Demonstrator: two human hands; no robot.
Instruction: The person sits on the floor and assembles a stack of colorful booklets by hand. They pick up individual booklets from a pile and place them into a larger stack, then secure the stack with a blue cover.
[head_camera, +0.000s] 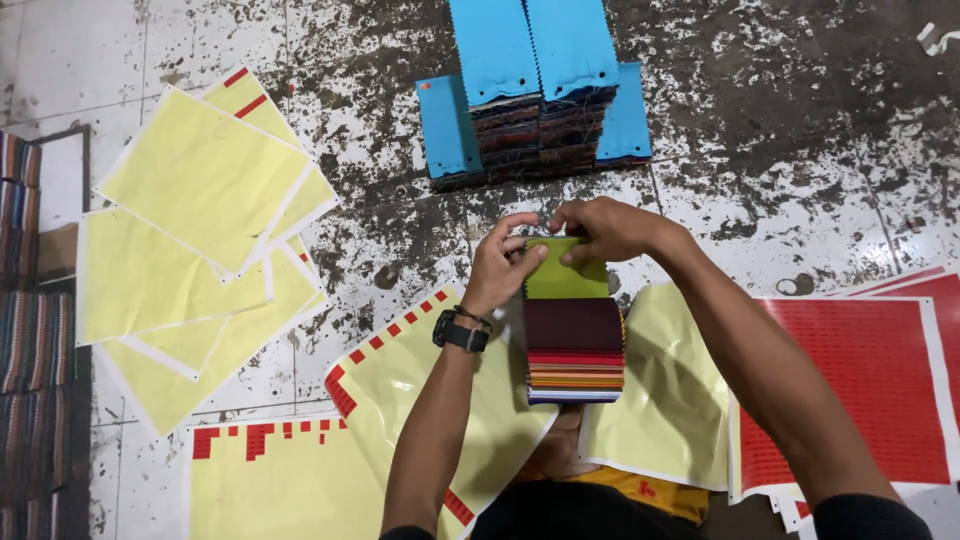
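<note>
L→R: pale yellow backing sheets (190, 250) fanned on stained floor (800, 130) at left; L hand (500, 265) w/ black wristwatch (460, 332) pinches left edge of green swatch (562, 272), R hand (605, 228) pinches its top edge. Swatch sits atop multicolour fabric swatch stack (574, 350) mid-floor, near person's lap. Blue-topped swatch piles (535, 90) at far edge, red sticker sheets (860, 385) at right.

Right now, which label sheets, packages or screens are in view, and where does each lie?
Red label sheets: floor, right; rectangular, white-edged, rows of small red stickers.
Used yellow backing sheets: floor, left; overlapping rectangles, pale yellow, a few red stickers left.
Part-used sheets: bottom centre; yellow with red stickers along edges.
Wristwatch: left wrist, black; its face is not visible.
No packages or signs.
</note>
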